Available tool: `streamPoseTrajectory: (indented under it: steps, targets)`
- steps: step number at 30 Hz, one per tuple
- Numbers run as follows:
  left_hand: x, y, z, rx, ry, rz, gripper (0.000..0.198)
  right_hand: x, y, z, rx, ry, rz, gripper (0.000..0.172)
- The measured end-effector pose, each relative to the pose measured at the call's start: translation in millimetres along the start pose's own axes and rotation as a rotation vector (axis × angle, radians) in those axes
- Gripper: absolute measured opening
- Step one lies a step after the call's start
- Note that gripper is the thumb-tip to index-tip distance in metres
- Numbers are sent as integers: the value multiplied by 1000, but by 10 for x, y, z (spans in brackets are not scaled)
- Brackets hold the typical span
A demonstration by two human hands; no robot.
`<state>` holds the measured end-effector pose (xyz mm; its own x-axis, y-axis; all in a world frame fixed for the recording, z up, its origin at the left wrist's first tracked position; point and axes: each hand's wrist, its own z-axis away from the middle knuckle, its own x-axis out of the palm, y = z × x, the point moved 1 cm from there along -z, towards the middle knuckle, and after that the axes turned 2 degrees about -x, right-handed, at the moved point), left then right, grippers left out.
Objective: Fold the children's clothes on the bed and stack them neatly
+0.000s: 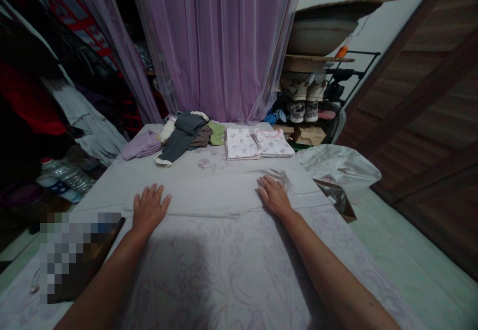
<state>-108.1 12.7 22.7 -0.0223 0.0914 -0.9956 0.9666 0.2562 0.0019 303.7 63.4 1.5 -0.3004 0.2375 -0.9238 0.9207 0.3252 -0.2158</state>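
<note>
A white ribbed garment [212,195] lies stretched lengthwise across the bed, folded into a long strip. My left hand [149,208] rests flat on its left end, fingers spread. Near its right end my right hand [274,195] presses down with the palm flat and fingers apart. Some greyish fabric bunches just beyond the right fingertips; its details are too dim to make out. Neither hand grips anything.
Beyond the garment lie a lilac folded cloth [142,144], dark grey trousers [181,136], a green cloth [216,133] and folded white printed clothes [242,144]. A pixelated box [89,260] sits at left. A plastic bag [339,165] is off the right edge.
</note>
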Motion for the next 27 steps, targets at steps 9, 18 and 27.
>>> streamPoseTrajectory:
  steps: [9,18,27]
  targets:
    - [-56,462,-65,-6,-173,64,67,129,-1051,-411,-302,-313,-77,57]
    - [-2,140,-107,-3,-145,8,66,91,-385,-413,-156,-288,165,60]
    - [105,-118,-84,63,8,-15,62,17,240,-242,-114,-136,221,53]
